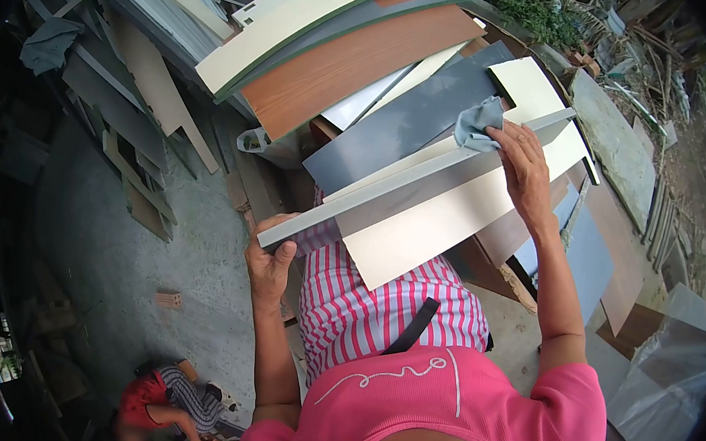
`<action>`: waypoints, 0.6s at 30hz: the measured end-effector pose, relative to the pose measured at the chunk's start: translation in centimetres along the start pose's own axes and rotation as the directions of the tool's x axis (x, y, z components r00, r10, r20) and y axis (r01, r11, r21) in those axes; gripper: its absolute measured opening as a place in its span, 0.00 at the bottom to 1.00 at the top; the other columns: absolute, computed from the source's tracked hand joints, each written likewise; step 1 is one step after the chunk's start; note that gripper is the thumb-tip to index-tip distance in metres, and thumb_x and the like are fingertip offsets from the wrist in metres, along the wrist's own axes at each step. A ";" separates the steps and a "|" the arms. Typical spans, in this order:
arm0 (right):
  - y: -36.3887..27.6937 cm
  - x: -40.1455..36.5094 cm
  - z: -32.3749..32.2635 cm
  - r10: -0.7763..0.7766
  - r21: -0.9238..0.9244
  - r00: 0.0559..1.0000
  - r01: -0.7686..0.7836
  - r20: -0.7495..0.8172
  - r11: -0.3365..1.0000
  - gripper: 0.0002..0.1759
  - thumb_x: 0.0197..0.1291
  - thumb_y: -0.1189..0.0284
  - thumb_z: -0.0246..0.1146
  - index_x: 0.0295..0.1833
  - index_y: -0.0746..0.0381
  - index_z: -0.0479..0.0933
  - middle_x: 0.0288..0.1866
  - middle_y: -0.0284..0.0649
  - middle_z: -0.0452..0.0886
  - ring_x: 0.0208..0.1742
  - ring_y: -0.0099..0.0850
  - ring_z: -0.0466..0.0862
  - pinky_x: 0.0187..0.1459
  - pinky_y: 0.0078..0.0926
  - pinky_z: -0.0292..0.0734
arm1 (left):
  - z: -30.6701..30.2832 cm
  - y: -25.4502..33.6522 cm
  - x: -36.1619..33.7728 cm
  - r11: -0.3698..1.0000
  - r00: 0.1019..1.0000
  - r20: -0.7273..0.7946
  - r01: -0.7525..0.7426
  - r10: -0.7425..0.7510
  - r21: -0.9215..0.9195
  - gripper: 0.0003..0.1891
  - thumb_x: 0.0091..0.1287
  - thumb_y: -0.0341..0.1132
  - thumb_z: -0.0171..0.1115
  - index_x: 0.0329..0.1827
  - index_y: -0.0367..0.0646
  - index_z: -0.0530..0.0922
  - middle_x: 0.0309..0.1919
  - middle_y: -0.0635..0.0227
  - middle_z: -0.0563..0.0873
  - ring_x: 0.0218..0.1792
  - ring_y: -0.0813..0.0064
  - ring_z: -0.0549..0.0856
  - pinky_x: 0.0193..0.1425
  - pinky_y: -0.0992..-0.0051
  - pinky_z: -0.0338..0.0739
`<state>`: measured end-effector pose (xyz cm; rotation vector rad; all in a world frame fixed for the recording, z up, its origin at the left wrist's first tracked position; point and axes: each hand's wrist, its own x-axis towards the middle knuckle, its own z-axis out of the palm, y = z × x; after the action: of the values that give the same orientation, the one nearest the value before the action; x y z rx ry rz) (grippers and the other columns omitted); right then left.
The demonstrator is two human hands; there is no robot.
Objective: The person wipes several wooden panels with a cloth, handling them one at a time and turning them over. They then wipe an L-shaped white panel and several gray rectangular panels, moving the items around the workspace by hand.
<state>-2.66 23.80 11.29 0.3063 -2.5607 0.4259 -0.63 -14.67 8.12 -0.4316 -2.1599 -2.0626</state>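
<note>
Cloth (477,124) on smooth, flat grey board (414,181)

The only writing is a white cursive script (393,376) across the pink shirt (503,422), at six o'clock. It shows upside down, perhaps three or four looped letters, and cannot be read surely. The board (420,180) bears no readable mark.

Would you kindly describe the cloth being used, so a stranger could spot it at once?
Find the heap of stacked boards at upper middle. In front, a long pale panel is held by the left hand near and the right hand far. The cloth sits crumpled at those far fingers, blue-grey and soft among rigid boards.
</note>
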 end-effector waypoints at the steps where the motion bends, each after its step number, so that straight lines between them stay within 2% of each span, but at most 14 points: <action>1: 1.1 -0.2 -0.2 0.021 -0.021 0.999 -0.022 -0.026 1.000 0.19 0.58 0.79 0.60 0.56 0.56 0.75 0.55 0.40 0.78 0.60 0.38 0.75 0.65 0.43 0.65 | 0.0 0.0 0.0 1.000 1.000 0.001 0.001 -0.001 -0.012 0.22 0.64 0.48 0.63 0.51 0.38 0.75 0.48 0.61 0.82 0.50 0.70 0.80 0.56 0.71 0.74; 7: 8.2 -1.6 -0.7 0.112 -0.159 0.983 -0.135 -0.143 0.978 0.18 0.61 0.78 0.57 0.57 0.57 0.75 0.57 0.43 0.78 0.62 0.40 0.74 0.65 0.40 0.65 | -0.4 0.2 0.0 0.999 0.999 0.036 0.033 -0.034 0.021 0.21 0.63 0.46 0.64 0.50 0.38 0.76 0.48 0.61 0.83 0.50 0.70 0.81 0.56 0.72 0.74; 10: 10.7 -2.4 -1.0 0.194 -0.168 0.966 -0.222 -0.170 0.960 0.17 0.64 0.77 0.56 0.57 0.57 0.75 0.58 0.46 0.77 0.61 0.42 0.74 0.61 0.37 0.69 | -0.5 0.5 -0.1 0.998 0.997 0.056 0.047 -0.049 0.040 0.20 0.62 0.45 0.65 0.50 0.38 0.76 0.48 0.60 0.83 0.50 0.70 0.81 0.55 0.73 0.75; 14: 14.1 -3.7 -1.4 0.179 -0.193 0.964 -0.217 -0.197 0.957 0.16 0.66 0.76 0.53 0.58 0.57 0.75 0.58 0.47 0.76 0.61 0.42 0.74 0.59 0.37 0.70 | -0.7 0.8 -0.2 0.999 0.993 0.111 0.032 -0.035 0.036 0.19 0.62 0.42 0.65 0.51 0.38 0.76 0.48 0.59 0.83 0.50 0.69 0.82 0.54 0.73 0.76; 16: 14.7 -4.2 -1.7 0.374 -0.193 0.904 -0.413 -0.207 0.890 0.15 0.67 0.75 0.51 0.58 0.57 0.75 0.60 0.48 0.75 0.62 0.43 0.74 0.58 0.36 0.71 | -1.0 0.5 -0.2 0.999 0.984 0.181 -0.008 0.000 0.043 0.18 0.61 0.38 0.66 0.52 0.39 0.76 0.48 0.58 0.83 0.50 0.67 0.82 0.54 0.73 0.77; 17: 15.1 -4.6 -1.7 0.419 -0.124 0.876 -0.456 -0.240 0.881 0.16 0.69 0.69 0.50 0.59 0.58 0.74 0.57 0.49 0.77 0.59 0.46 0.76 0.57 0.37 0.72 | -1.0 0.6 -0.3 0.999 0.984 0.179 -0.007 -0.001 0.043 0.18 0.61 0.38 0.66 0.52 0.39 0.76 0.48 0.58 0.83 0.50 0.67 0.82 0.54 0.73 0.77; 18: 16.0 -5.3 -1.6 0.418 -0.124 0.877 -0.454 -0.238 0.882 0.16 0.69 0.69 0.50 0.59 0.58 0.74 0.57 0.49 0.77 0.59 0.46 0.76 0.57 0.37 0.72 | -1.0 0.8 -0.5 0.997 0.981 0.196 -0.009 -0.005 0.073 0.18 0.60 0.36 0.66 0.51 0.39 0.77 0.48 0.58 0.83 0.50 0.67 0.82 0.55 0.73 0.77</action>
<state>-2.22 39.85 5.96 -0.3777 -2.4273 0.3645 -0.05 -15.66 8.81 -0.6540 -2.3340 -2.0076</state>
